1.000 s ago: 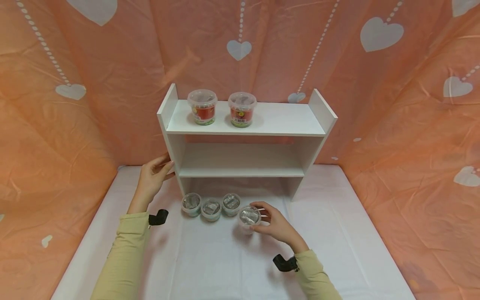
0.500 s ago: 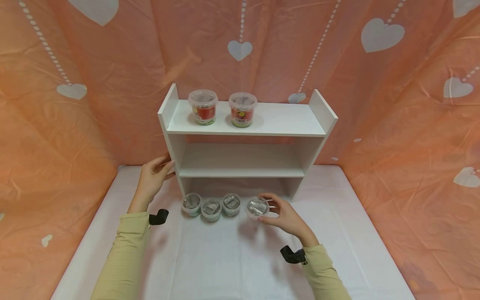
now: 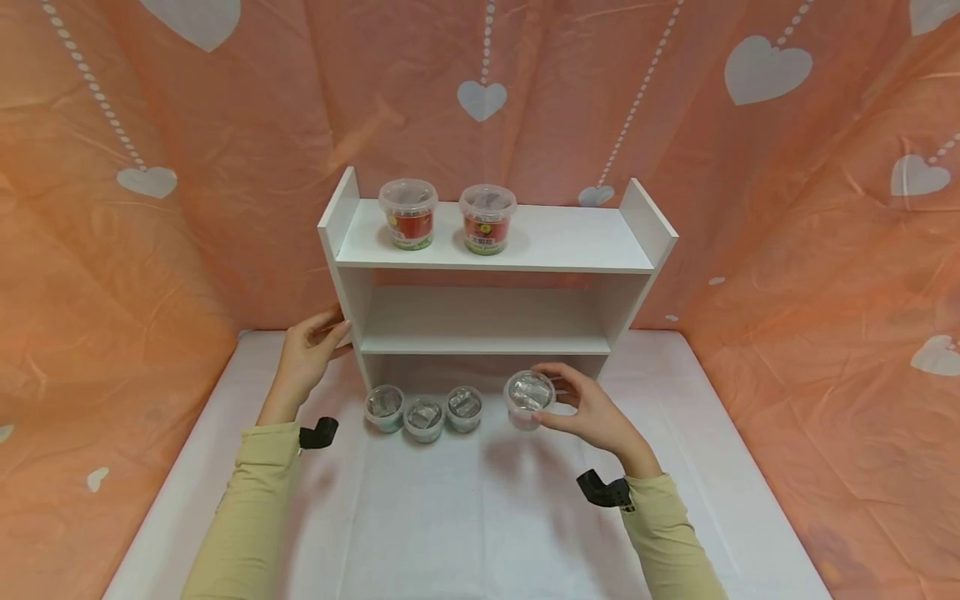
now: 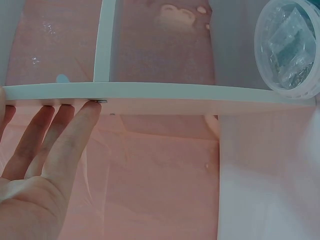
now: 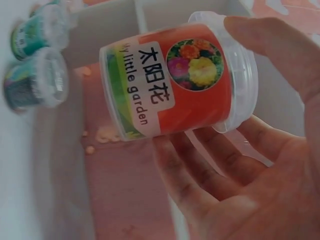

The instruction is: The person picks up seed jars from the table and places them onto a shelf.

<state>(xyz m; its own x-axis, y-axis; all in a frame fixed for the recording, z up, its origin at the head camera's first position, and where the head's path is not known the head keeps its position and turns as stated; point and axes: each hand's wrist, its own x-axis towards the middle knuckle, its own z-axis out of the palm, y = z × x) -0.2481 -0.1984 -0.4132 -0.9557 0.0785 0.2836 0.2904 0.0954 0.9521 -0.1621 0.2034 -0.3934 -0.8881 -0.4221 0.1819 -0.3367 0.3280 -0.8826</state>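
My right hand (image 3: pixel 596 410) grips a clear lidded plastic tub (image 3: pixel 527 398) above the table, in front of the shelf's right half. In the right wrist view the tub's red label (image 5: pixel 195 105) reads "My little garden" and pictures flowers. My thumb lies on the lid side, the fingers round the other side. My left hand (image 3: pixel 303 354) rests against the left side panel (image 4: pixel 165 90) of the white shelf (image 3: pixel 480 321). Its straight fingertips touch the panel in the left wrist view. Two red-labelled tubs, a left one (image 3: pixel 410 221) and a right one (image 3: pixel 487 225), stand on the top board.
Three smaller-looking lidded tubs, a left one (image 3: pixel 384 408), a middle one (image 3: pixel 424 418) and a right one (image 3: pixel 464 408), stand on the white tablecloth (image 3: pixel 450 517) before the shelf. Green-blue labels show in the right wrist view. An orange curtain (image 3: pixel 247 167) hangs behind.
My right hand has lifted the tub off towards the shelf and to the right. The left hand stays against the side panel.
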